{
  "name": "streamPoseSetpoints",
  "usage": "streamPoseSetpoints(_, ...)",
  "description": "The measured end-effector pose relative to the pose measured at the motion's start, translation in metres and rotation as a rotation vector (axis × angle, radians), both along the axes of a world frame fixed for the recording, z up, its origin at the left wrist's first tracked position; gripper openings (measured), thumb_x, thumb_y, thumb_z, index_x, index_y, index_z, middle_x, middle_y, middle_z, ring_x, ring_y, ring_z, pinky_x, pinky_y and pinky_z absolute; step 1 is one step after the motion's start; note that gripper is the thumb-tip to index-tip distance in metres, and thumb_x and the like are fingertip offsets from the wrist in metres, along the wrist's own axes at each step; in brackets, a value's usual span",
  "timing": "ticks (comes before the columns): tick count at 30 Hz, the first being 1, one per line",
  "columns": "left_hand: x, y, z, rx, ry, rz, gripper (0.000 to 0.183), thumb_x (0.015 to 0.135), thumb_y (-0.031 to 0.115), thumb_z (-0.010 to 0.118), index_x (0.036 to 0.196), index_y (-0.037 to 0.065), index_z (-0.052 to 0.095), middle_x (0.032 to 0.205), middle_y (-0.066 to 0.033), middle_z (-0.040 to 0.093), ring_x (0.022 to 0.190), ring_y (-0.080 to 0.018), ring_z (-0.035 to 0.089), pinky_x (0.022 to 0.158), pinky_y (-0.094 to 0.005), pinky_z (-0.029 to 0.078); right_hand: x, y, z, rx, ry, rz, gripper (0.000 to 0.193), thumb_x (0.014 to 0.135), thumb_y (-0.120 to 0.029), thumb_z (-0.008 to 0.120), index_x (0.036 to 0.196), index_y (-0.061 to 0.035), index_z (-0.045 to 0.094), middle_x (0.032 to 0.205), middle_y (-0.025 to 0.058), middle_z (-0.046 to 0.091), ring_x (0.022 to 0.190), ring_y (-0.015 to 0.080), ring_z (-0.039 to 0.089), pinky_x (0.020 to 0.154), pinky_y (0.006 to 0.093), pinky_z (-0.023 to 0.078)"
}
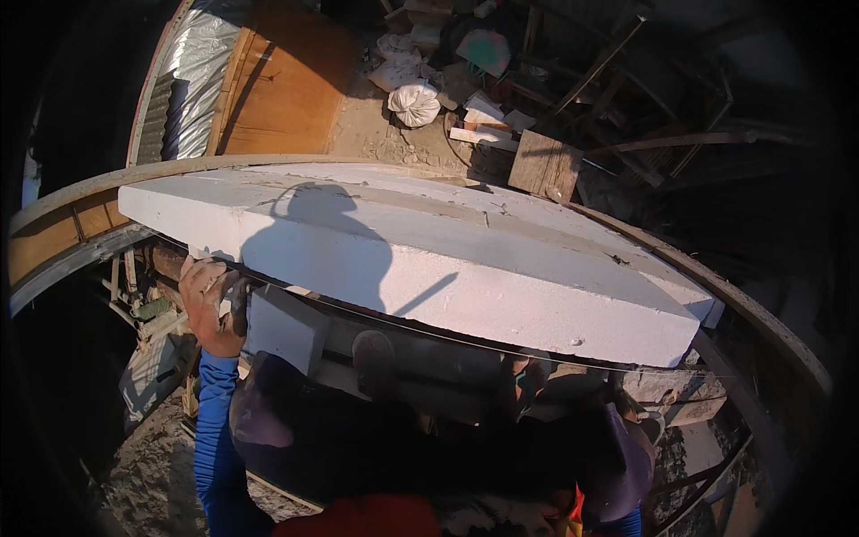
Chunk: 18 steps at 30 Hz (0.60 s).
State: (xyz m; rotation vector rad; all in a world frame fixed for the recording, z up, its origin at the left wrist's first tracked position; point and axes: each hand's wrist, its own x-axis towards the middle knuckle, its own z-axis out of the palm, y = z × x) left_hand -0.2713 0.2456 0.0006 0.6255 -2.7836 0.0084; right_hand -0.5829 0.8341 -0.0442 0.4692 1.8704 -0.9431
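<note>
My left hand [213,304], in an orange glove with grey patches, is raised at the lower left edge of a long white block row [501,313]. Its fingers are bent and closed. What lies between them and the thumb is too small to make out. A thin taut string [429,335] runs along the row's lower front edge and passes by this hand. Just right of the hand, a smaller white block [284,329] sits lower down. Of my right arm, only a bit of blue sleeve [617,524] shows at the bottom; its hand is not discernible.
Dark planks [429,362] lie below the row, with feet near them. Beyond it stand an orange-brown wooden panel [282,94], a tied white sack [414,103] and a wooden box [544,166]. Scrap timber [617,80] is piled at the far right.
</note>
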Motion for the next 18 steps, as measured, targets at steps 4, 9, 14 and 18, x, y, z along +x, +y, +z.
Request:
streamPoseSetpoints(4,0.004,0.007,0.0,0.011,0.109,0.234,0.024,0.086,0.007,0.075,0.108,0.0,0.071,0.118,-0.0164,0.065,0.117,-0.0383,0.058,0.108,-0.0521,0.043,-0.002,-0.011,-0.01,0.002,0.003,0.027,0.038,0.092,-0.018,0.065,0.125,0.0009,0.065,0.117,0.0194,0.071,0.109,0.0364,0.069,0.091,0.0419,0.055)
streamPoseSetpoints(9,0.036,0.017,-0.007,0.111,0.177,0.407,0.025,0.085,0.001,0.075,0.11,0.002,0.071,0.118,-0.0156,0.065,0.117,-0.0363,0.058,0.104,-0.0458,0.044,-0.005,-0.027,-0.014,-0.003,0.012,0.092,0.038,0.092,-0.018,0.064,0.125,0.0008,0.065,0.116,0.0195,0.072,0.109,0.0362,0.069,0.091,0.0421,0.055)
streamPoseSetpoints(14,0.046,0.009,-0.02,0.159,0.252,0.474,0.021,0.09,0.002,0.071,0.111,0.001,0.069,0.117,-0.0166,0.066,0.114,-0.0351,0.061,0.103,-0.0427,0.046,0.003,-0.023,-0.002,-0.018,0.027,0.137,0.038,0.092,-0.017,0.064,0.125,0.0007,0.065,0.116,0.0197,0.072,0.108,0.036,0.069,0.091,0.0424,0.055)
streamPoseSetpoints(18,0.075,0.019,-0.011,0.298,0.132,0.498,0.028,0.089,0.003,0.07,0.117,0.001,0.066,0.117,-0.017,0.066,0.113,-0.0341,0.064,0.099,-0.04,0.049,0.02,-0.015,0.044,-0.11,0.074,0.224,0.038,0.092,-0.017,0.064,0.125,0.0006,0.065,0.116,0.0198,0.072,0.108,0.0358,0.069,0.091,0.0426,0.055)
